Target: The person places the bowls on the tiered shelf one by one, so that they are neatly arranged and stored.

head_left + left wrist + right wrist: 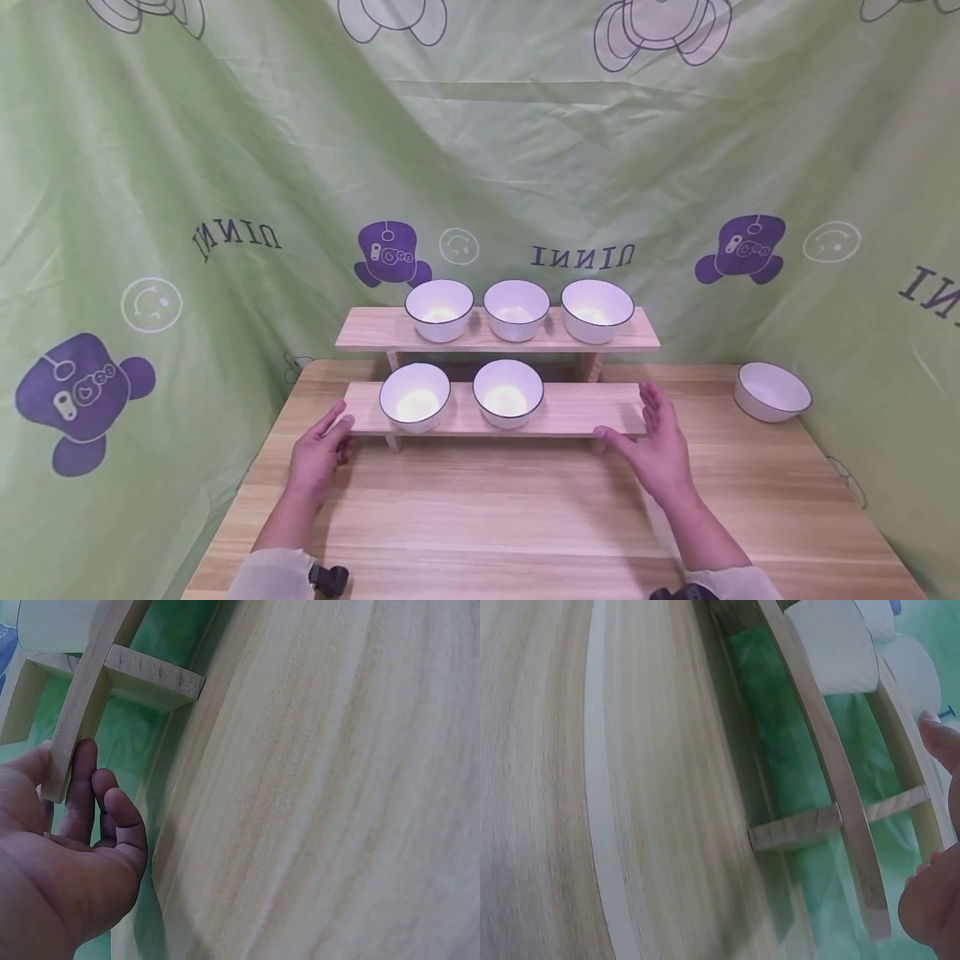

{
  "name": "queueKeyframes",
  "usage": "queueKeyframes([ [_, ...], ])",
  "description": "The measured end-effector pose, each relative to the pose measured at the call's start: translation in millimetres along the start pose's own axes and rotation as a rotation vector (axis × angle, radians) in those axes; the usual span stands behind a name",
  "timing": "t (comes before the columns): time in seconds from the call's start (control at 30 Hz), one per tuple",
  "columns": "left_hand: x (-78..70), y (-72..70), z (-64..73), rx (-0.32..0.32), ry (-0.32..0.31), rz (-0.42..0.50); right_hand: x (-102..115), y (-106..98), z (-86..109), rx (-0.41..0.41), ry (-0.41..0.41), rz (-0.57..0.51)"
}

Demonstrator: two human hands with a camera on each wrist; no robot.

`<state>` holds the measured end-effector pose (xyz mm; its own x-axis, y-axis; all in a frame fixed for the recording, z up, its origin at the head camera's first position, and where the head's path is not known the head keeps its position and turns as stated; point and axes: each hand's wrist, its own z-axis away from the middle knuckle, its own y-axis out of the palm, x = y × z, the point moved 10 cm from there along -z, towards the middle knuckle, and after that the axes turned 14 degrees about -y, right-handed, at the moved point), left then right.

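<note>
A two-tier wooden display stand point(577, 408) stands on the table; its lower board carries two white dark-rimmed bowls, a left one point(415, 400) and a right one point(508, 396). At the lower board's left end, my left hand point(315, 457) pinches the board, thumb on one face and fingers on the other, as the left wrist view shows point(82, 855). Around the right end my right hand point(660, 454) is spread, thumb by the front edge and fingers extended past the end. In the right wrist view, that hand point(934, 900) appears apart from the board.
Three more white bowls point(517, 312) stand in a row on the upper board point(371, 329). Another bowl point(772, 392) sits on the table point(480, 525) near its far right corner. A green printed curtain point(480, 167) hangs behind and at both sides.
</note>
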<state>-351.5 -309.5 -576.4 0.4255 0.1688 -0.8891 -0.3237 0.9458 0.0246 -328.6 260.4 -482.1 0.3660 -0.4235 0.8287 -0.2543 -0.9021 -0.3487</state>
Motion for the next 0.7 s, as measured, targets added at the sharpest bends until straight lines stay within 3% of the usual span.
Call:
queueKeyframes([
  [0.7,-5.0,-1.0,6.8,-0.009,0.032,-0.044,-19,-65,1.9,-0.110,0.092,0.036],
])
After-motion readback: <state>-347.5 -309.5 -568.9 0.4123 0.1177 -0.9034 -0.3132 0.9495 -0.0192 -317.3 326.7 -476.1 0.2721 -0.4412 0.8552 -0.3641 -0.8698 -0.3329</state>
